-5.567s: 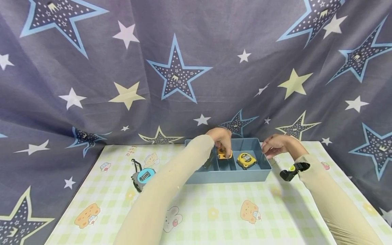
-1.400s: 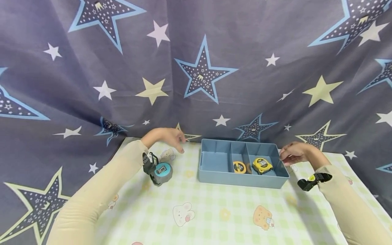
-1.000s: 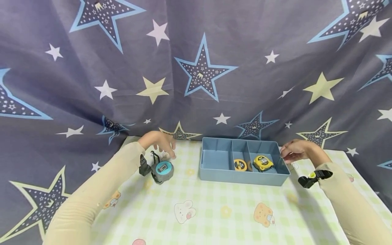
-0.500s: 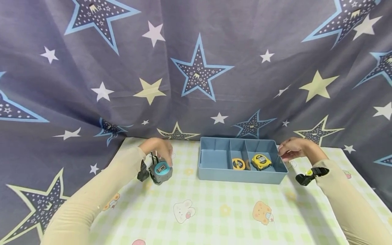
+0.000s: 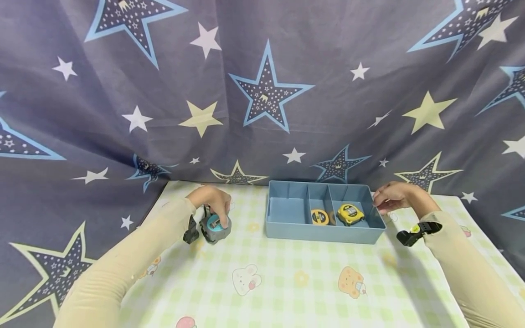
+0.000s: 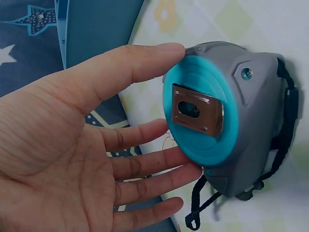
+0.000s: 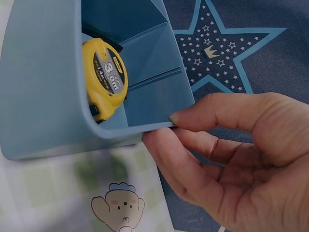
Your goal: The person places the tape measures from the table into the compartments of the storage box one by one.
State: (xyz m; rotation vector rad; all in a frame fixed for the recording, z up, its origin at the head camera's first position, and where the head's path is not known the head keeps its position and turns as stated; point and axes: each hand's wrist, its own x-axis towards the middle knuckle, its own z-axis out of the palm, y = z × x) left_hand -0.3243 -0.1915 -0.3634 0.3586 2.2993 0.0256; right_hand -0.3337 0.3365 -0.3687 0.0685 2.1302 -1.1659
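Note:
My left hand (image 5: 214, 201) reaches down over a grey tape measure (image 5: 217, 233) with a turquoise face and black wrist strap, at the left of the table. In the left wrist view, the thumb lies on one edge of the tape measure (image 6: 251, 106) and fingertips touch the opposite edge. My right hand (image 5: 394, 197) pinches the right end rim of a blue divided box (image 5: 320, 233), thumb inside and fingers outside. A yellow tape measure (image 5: 350, 214) sits in the box's right compartment. An orange-yellow tape measure (image 5: 320, 217) lies in the middle one, partly hidden by the front wall.
The box's left compartment (image 5: 288, 210) shows a bare floor. A green-checked cloth (image 5: 279, 273) with cartoon prints covers the table. Behind it hangs a dark star-patterned curtain (image 5: 246, 146). Each wrist wears a black camera.
My left hand has left the orange-yellow tape measure in the middle compartment, moved left and lowered onto the grey tape measure. My right hand stays at the box's right end.

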